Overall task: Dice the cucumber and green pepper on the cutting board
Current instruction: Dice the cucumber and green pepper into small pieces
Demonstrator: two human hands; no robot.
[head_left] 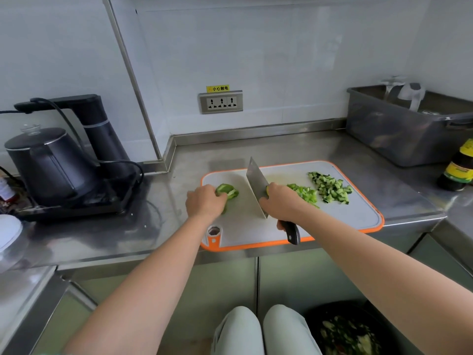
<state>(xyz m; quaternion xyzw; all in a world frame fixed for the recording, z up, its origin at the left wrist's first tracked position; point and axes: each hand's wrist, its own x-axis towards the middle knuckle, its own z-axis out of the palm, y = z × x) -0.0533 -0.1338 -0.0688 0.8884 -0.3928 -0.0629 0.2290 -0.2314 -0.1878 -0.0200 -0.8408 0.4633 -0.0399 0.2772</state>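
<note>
bare board [243, 211] between pepper [229, 192] and cleaver [256, 185], tub [399, 139] apparently blocking right

1. This is a kitchen: I work at a stainless steel surface [281, 149], with steel cabinet doors [230, 278] below and white wall panels behind.
2. An orange-rimmed cutting board [358, 213] lies on it with diced cucumber [331, 187] and diced green pepper [305, 193]; my cleaver [257, 185] is over it.
3. At my left, a black electric kettle [48, 162] stands on its base.
4. A triple wall socket [221, 102] sits above the surface.
5. At my right are a grey plastic tub [396, 134] and a dark sauce bottle [459, 167].
6. A black bin [345, 331] of vegetable scraps stands by my knees.
</note>
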